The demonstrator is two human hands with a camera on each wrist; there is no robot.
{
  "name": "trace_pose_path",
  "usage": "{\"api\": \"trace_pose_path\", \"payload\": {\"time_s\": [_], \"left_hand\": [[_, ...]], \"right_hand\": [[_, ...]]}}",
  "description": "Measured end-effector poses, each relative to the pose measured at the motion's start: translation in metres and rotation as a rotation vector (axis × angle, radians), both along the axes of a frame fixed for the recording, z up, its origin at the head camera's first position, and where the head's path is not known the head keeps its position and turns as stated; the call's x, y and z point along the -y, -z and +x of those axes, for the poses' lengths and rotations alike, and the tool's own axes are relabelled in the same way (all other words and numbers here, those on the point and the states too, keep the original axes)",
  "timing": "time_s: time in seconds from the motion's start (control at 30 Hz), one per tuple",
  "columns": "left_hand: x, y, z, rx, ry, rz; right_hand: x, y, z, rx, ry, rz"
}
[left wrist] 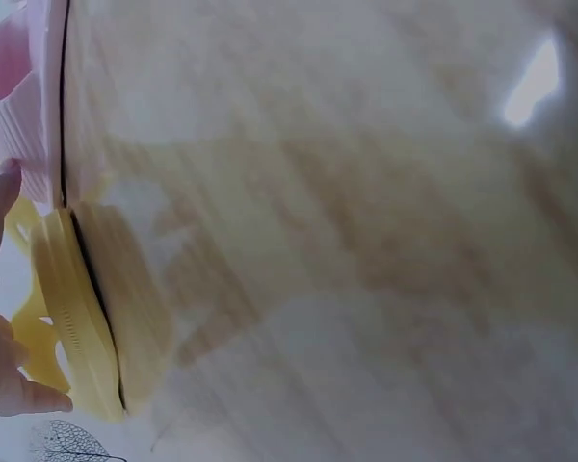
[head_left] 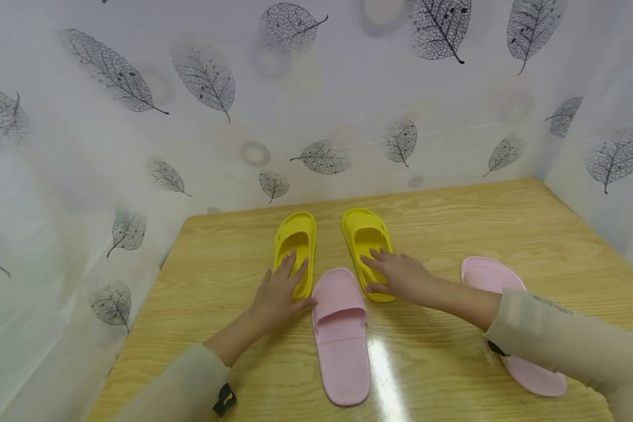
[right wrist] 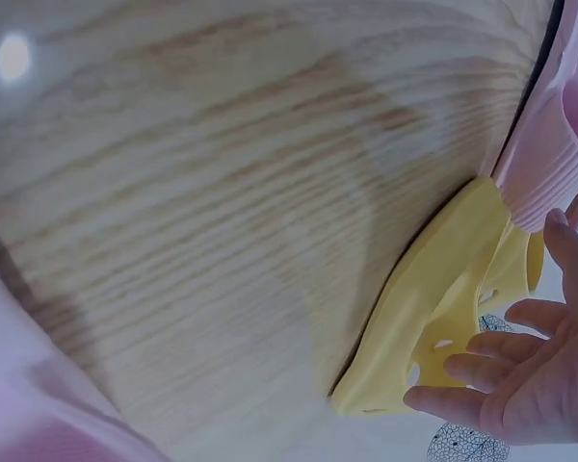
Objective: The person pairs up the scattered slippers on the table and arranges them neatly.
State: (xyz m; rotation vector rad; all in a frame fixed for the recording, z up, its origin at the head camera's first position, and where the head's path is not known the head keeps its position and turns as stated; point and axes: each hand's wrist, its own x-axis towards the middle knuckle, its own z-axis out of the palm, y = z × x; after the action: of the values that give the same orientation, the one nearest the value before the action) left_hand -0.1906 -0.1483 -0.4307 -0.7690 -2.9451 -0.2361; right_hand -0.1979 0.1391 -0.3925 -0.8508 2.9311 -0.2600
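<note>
Two yellow slippers stand side by side near the back of the wooden table, toes away from me. Over the heel part of the left yellow slipper (head_left: 298, 225) hovers my left hand (head_left: 278, 296), fingers spread, its thumb tip by the edge of a pink slipper (head_left: 344, 363). That pink slipper lies between the hands, its toe between the yellow heels. My right hand (head_left: 401, 275) reaches in from the right with spread fingers over the right yellow slipper (head_left: 363, 219). In the right wrist view its fingers (right wrist: 443, 399) are extended beside the yellow slipper, holding nothing.
A second pink slipper (head_left: 538, 378) lies slanted at the right, partly hidden beneath my right forearm and sleeve (head_left: 564, 334). Leaf-printed white sheeting (head_left: 343, 105) rises behind the table (head_left: 232, 252) and at both sides.
</note>
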Motion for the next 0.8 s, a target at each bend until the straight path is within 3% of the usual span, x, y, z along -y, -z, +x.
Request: {"api": "trace_pose_path", "payload": {"time_s": [0.3, 0.57, 0.8], "left_hand": [[0.008, 0.007, 0.008, 0.021, 0.025, 0.012], [0.014, 0.014, 0.01, 0.016, 0.099, 0.008], [0.012, 0.013, 0.008, 0.027, 0.093, -0.039]], "right_hand": [[-0.006, 0.01, 0.008, 0.014, -0.027, 0.009], [-0.01, 0.02, 0.006, 0.015, -0.118, 0.001], [-0.011, 0.025, 0.004, -0.008, -0.191, -0.048]]}}
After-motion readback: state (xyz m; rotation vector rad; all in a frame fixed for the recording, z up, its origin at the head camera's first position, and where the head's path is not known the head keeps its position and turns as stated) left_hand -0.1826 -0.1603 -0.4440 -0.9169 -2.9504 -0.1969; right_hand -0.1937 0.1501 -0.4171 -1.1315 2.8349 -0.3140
